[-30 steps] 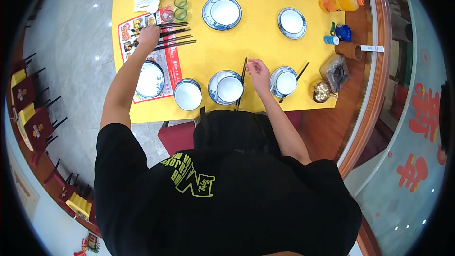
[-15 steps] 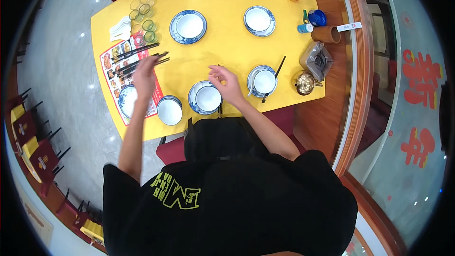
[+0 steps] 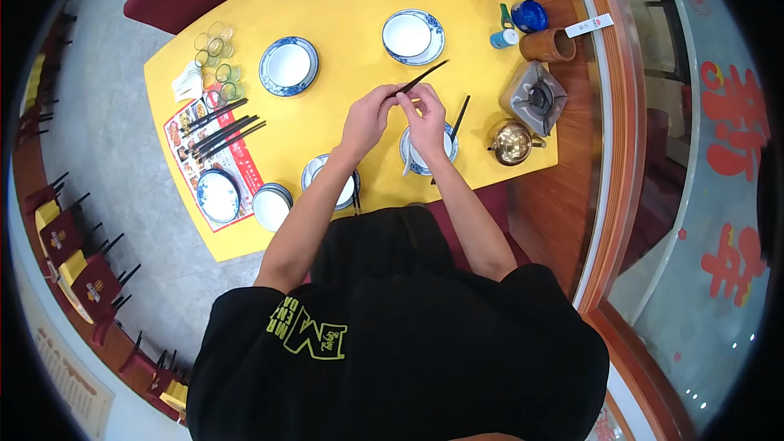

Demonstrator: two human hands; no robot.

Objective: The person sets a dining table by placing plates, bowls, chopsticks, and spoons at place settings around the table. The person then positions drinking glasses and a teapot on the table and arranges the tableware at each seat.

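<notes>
Chopsticks [image 3: 425, 76], black, pinched in left hand [image 3: 369, 118] and right hand [image 3: 425, 119]; from there, white bowl [image 3: 406, 36] at twelve o'clock, gold kettle [image 3: 512, 144] at four o'clock.

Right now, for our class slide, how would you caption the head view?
Left hand and right hand hold dark chopsticks over a yellow table set with white bowls.

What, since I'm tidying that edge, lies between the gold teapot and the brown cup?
The head view shows a boxy container between the teapot and the cup.
</notes>
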